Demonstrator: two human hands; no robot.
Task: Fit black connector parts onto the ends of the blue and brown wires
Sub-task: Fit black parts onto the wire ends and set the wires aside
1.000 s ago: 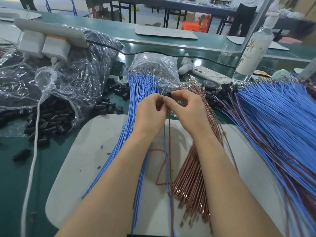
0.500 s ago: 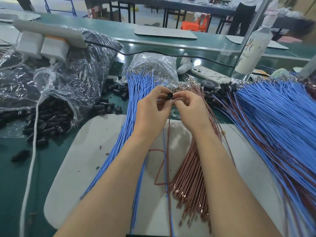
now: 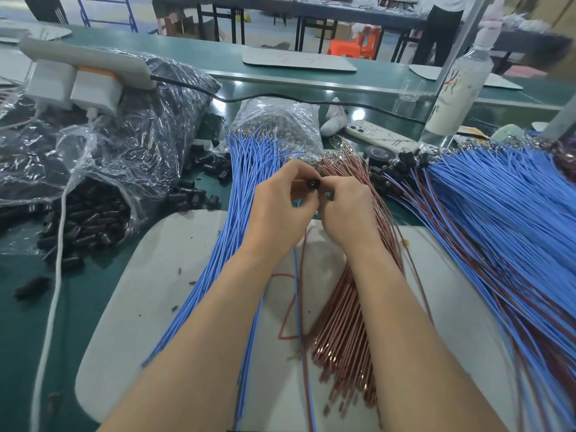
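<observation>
Forearms stretched forward, converging; left hand (image 3: 280,210) and right hand (image 3: 346,213) fingertips meet, pinching black connector (image 3: 312,183).

the fingers (image 3: 300,171) hide the wire ends at the black connector (image 3: 313,183).

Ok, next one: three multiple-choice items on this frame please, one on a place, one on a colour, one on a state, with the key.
1. Where is the pile of loose black parts?
A. left of the hands, spilling from a clear bag
B. on the far bench
C. by the right elbow

2. What colour is the wire bundle under the right hand?
A. green
B. brown
C. white

3. What are the two hands doing?
A. lying flat
B. pinching one black connector between them
C. lifting a bottle

Key:
1 A, the parts spill from the bag at left.
2 B, brown strands run beneath the right wrist.
3 B, fingertips of the left hand and right hand meet on it.
</observation>
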